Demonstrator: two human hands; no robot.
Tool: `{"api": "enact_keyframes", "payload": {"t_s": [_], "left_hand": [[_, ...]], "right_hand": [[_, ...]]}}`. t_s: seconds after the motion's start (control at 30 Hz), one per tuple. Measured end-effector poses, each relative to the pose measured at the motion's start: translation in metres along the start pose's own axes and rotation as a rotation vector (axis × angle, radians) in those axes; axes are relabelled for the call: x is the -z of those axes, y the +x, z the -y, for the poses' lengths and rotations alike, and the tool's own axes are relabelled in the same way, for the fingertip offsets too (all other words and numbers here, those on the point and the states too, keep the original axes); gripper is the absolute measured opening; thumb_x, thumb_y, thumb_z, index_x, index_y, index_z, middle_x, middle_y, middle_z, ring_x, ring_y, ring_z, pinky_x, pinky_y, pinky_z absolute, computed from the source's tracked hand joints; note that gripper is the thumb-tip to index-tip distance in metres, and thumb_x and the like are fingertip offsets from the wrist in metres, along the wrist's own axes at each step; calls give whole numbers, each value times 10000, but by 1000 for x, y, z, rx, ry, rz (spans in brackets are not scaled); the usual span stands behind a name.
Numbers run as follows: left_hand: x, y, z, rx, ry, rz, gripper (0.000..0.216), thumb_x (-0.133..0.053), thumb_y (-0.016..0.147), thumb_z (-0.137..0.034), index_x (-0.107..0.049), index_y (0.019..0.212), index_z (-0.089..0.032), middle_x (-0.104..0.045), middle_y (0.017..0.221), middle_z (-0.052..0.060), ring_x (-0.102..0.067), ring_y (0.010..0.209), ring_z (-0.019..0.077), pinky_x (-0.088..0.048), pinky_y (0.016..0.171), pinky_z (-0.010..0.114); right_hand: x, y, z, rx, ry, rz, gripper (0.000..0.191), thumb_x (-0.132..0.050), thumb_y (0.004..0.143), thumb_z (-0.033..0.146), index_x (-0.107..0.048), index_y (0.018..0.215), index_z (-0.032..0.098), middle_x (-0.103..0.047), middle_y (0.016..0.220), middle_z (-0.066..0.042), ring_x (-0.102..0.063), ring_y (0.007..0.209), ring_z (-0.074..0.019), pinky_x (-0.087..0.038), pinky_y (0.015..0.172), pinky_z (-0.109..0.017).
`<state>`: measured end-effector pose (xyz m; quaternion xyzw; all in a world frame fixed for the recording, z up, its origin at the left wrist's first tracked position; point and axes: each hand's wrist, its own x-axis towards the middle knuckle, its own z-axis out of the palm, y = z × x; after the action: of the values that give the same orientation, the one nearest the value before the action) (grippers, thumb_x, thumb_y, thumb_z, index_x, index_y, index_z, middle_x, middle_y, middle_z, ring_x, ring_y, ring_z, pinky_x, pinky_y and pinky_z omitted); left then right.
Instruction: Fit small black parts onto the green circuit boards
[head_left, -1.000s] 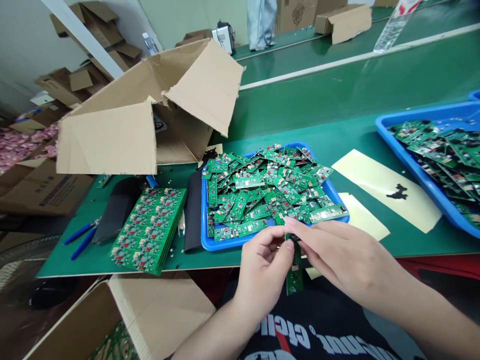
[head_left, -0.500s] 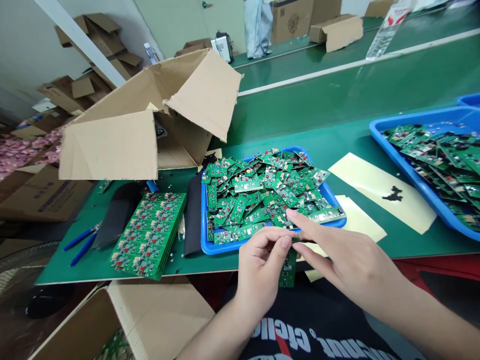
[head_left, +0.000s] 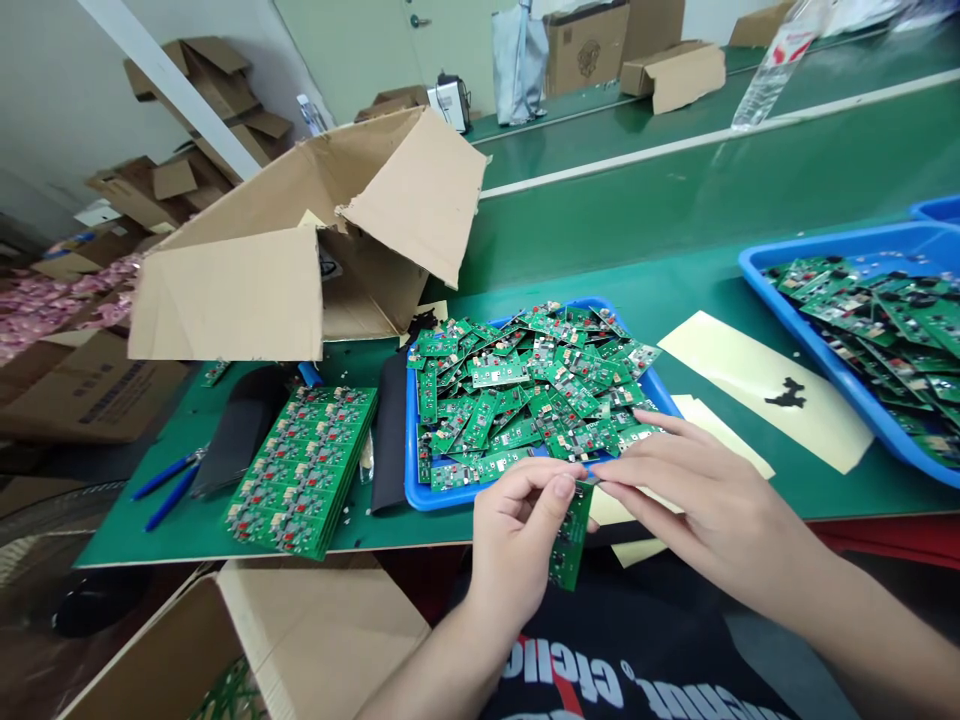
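My left hand (head_left: pixel 517 545) grips a small green circuit board (head_left: pixel 573 540) between thumb and fingers, the board hanging tilted in front of my shirt. At its upper end, the thumb and forefinger of my right hand (head_left: pixel 697 505) are pinched together; what lies between those fingertips is too small to make out. Just beyond both hands stands a blue tray (head_left: pixel 417 494) heaped with loose circuit boards (head_left: pixel 499 372). To its right lie pale yellow paper sheets (head_left: pixel 720 350), one carrying a cluster of small black pieces (head_left: pixel 786 393).
Left of the tray are a stack of uncut board panels (head_left: pixel 304 470), black foam pieces (head_left: pixel 388 435) and blue-handled cutters (head_left: pixel 171 490). An open cardboard box (head_left: pixel 232 300) stands behind them. Another blue tray (head_left: pixel 832 350) of boards sits at right. Below the table edge is an open carton (head_left: pixel 322 620).
My right hand has shifted slightly right and lower, its forefinger drawing back from over the tray. More of the circuit board in my left hand now shows.
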<state>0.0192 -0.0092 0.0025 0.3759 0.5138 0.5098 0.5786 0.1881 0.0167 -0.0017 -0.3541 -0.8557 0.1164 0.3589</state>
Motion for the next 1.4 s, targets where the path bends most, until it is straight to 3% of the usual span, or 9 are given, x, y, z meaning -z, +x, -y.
{"api": "enact_keyframes", "payload": {"t_s": [0.17, 0.4, 0.57, 0.67, 0.87, 1.0, 1.2, 1.3, 1.4], "left_hand": [[1, 2, 2, 58, -14, 46, 269, -759, 721, -445, -763, 748, -177, -680, 841, 55, -620, 630, 148, -574, 516, 260], [1, 7, 6, 250, -62, 82, 349, -779, 692, -480, -773, 806, -151, -694, 674, 31, -613, 541, 131, -547, 580, 261], [1, 7, 8, 283, -163, 138, 406, -741, 750, -454, -755, 1031, -161, -756, 803, 85, -700, 757, 217, -542, 803, 358], [4, 6, 7, 340, -265, 205, 405, -789, 715, -383, -745, 1063, -180, -763, 899, 90, -703, 857, 225, -495, 920, 378], [10, 6, 8, 424, -374, 283, 493, -892, 577, -371, -755, 1007, -173, -750, 867, 88, -701, 754, 189, -509, 761, 282], [10, 7, 9, 449, -346, 310, 412, -899, 560, -375, -776, 875, -141, -729, 783, 73, -649, 691, 140, -482, 720, 238], [6, 9, 13, 416, -333, 334, 352, -888, 592, -349, -775, 861, -151, -727, 826, 56, -638, 767, 127, -473, 808, 236], [8, 11, 15, 362, -269, 267, 357, -890, 586, -336, -766, 879, -174, -731, 885, 62, -653, 846, 159, -493, 841, 271], [15, 14, 13, 174, -77, 143, 329, -854, 645, -290, -750, 941, -193, -712, 947, 66, -647, 893, 175, -511, 839, 282]], "right_hand": [[-1, 4, 0, -33, -2, -26, 152, -514, 935, 138, -646, 884, 194, -682, 762, -8, -633, 687, -134, -487, 958, -465], [-14, 2, -1, 74, -99, -115, 116, -541, 909, 80, -623, 926, 160, -701, 775, -37, -650, 689, -143, -536, 896, -423], [-19, -1, -9, 76, -144, -165, 132, -560, 894, 60, -611, 978, 147, -719, 818, -57, -659, 745, -158, -548, 883, -423], [-19, -2, -12, 68, -109, -169, 148, -552, 901, 68, -616, 992, 165, -721, 833, -42, -658, 742, -146, -544, 899, -435], [-8, 0, -17, 115, -31, -81, 189, -507, 926, 85, -624, 1030, 190, -681, 848, -41, -664, 782, -136, -469, 1006, -499], [0, 0, -17, 195, -34, -36, 266, -447, 929, 43, -625, 1062, 189, -662, 902, -65, -654, 830, -136, -415, 1037, -556], [-3, -1, -16, 226, -22, -2, 341, -408, 920, 12, -636, 1107, 183, -655, 953, -72, -640, 899, -137, -406, 1055, -561], [3, -3, -9, 231, 10, -3, 354, -473, 897, 22, -606, 1179, 189, -647, 1053, -97, -632, 1022, -163, -418, 1069, -530], [21, -13, 2, 166, 72, -25, 379, -537, 880, 74, -561, 1228, 224, -623, 1156, -106, -585, 1163, -214, -456, 1060, -484]]}}
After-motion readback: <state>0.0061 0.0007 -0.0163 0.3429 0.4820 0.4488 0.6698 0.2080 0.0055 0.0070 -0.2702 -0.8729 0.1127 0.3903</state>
